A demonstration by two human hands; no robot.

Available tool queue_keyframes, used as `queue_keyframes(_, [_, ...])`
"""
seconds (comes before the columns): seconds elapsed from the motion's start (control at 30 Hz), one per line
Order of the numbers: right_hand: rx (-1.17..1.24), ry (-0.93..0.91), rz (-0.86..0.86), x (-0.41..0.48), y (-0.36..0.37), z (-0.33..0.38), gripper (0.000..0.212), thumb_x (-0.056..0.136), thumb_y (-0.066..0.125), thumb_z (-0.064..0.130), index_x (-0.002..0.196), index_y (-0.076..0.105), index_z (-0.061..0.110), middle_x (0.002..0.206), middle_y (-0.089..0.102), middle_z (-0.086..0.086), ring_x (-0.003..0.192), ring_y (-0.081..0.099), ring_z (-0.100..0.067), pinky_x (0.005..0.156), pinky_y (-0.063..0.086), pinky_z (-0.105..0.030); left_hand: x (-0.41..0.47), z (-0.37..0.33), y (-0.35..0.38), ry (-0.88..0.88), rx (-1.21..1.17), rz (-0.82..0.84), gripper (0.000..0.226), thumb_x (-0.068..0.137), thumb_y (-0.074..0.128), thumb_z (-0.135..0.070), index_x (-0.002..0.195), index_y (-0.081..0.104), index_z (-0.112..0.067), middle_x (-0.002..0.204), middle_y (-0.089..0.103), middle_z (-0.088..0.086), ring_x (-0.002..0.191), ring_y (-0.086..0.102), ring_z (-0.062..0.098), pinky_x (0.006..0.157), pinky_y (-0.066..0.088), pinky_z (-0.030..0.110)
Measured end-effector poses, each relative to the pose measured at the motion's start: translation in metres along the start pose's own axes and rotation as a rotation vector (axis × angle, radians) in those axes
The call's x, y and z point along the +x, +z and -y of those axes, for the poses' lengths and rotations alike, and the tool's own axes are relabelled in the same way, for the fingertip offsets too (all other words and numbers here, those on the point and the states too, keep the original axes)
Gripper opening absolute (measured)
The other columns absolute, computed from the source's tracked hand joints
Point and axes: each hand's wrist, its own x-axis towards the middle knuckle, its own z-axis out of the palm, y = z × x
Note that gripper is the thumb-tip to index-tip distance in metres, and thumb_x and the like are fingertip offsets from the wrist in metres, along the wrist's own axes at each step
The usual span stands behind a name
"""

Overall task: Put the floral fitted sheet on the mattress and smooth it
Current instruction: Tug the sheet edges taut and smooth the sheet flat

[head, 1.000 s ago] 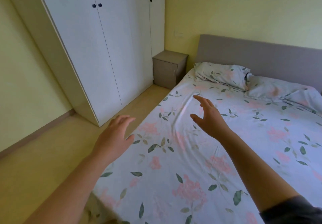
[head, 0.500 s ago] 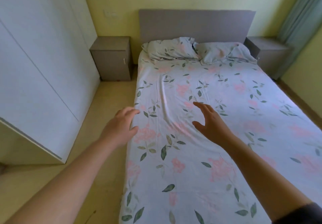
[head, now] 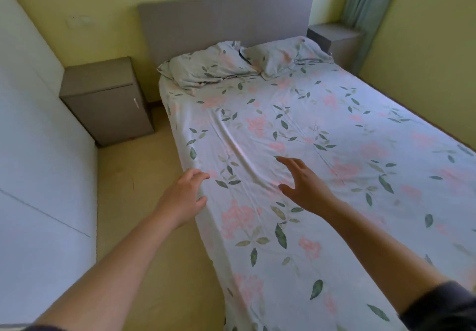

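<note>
Fingers (head: 291, 164) spread over floral fitted sheet (head: 309, 114) | long axis toward headboard (head: 224, 19)

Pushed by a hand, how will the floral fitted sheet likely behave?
Probably floppy and thin: the pale floral fitted sheet shows a ridge and fine creases near the right hand. It likely bunches ahead of a push, since its edge looks tucked down the side.

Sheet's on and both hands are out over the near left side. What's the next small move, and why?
Probably lower the right hand flat and sweep it across the long crease toward the left edge of the floral fitted sheet. The sheet is already spread out, that crease runs just ahead of both open hands, and the left hand is at that edge.
</note>
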Motion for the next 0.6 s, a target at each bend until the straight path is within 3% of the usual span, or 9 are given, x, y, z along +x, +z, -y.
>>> queue_keyframes(0.1, [0.034, 0.105, -0.050, 0.025, 0.025, 0.014, 0.067, 0.090, 0.061, 0.035, 0.147, 0.025, 0.032, 0.151, 0.033, 0.000, 0.129, 0.045, -0.021, 0.100, 0.043, -0.035, 0.051, 0.034, 0.001, 0.126, 0.006, 0.061, 0.049, 0.091, 0.055, -0.029, 0.138, 0.040, -0.029, 0.142, 0.034, -0.011, 0.114, 0.048, 0.015, 0.071, 0.038, 0.024])
queue_keyframes(0.23, [0.067, 0.312, -0.029, 0.069, 0.063, 0.006, 0.067, 0.090, 0.061, 0.033, 0.147, 0.026, 0.032, 0.150, 0.034, 0.000, 0.132, 0.042, -0.021, 0.101, 0.044, -0.037, 0.144, 0.065, 0.017, 0.228, 0.022, 0.186, 0.049, 0.091, 0.056, -0.028, 0.138, 0.042, -0.023, 0.141, 0.036, -0.005, 0.127, 0.039, 0.017, 0.096, 0.043, 0.035])
queue_keyframes(0.3, [0.085, 0.423, -0.027, 0.100, 0.086, -0.010, 0.066, 0.090, 0.061, 0.031, 0.146, 0.027, 0.030, 0.149, 0.036, -0.002, 0.130, 0.043, -0.022, 0.099, 0.044, -0.036, 0.194, 0.076, 0.038, 0.258, 0.059, 0.223, 0.048, 0.092, 0.054, -0.029, 0.138, 0.042, -0.023, 0.141, 0.037, -0.004, 0.128, 0.039, 0.017, 0.098, 0.043, 0.036])
queue_keyframes(0.47, [0.082, 0.648, 0.163, 0.192, 0.207, -0.066, 0.065, 0.091, 0.059, 0.031, 0.147, 0.027, 0.025, 0.148, 0.036, -0.005, 0.129, 0.042, -0.025, 0.097, 0.046, -0.038, 0.316, 0.125, 0.152, 0.448, 0.266, 0.502, 0.047, 0.092, 0.051, -0.031, 0.137, 0.042, -0.025, 0.142, 0.037, -0.001, 0.128, 0.038, 0.020, 0.095, 0.042, 0.036])
queue_keyframes(0.53, [0.068, 0.683, 0.284, 0.225, 0.254, -0.078, 0.065, 0.092, 0.057, 0.031, 0.148, 0.026, 0.023, 0.150, 0.032, -0.006, 0.133, 0.037, -0.026, 0.101, 0.044, -0.042, 0.349, 0.151, 0.190, 0.515, 0.373, 0.570, 0.047, 0.092, 0.050, -0.032, 0.137, 0.040, -0.025, 0.144, 0.036, 0.001, 0.129, 0.037, 0.022, 0.096, 0.041, 0.037])
queue_keyframes(0.6, [0.055, 0.760, 0.264, 0.267, 0.294, -0.097, 0.063, 0.092, 0.056, 0.033, 0.147, 0.027, 0.024, 0.152, 0.029, -0.006, 0.135, 0.033, -0.027, 0.103, 0.042, -0.044, 0.390, 0.179, 0.228, 0.503, 0.399, 0.565, 0.045, 0.093, 0.049, -0.032, 0.137, 0.040, -0.026, 0.146, 0.034, 0.002, 0.131, 0.035, 0.023, 0.098, 0.039, 0.037])
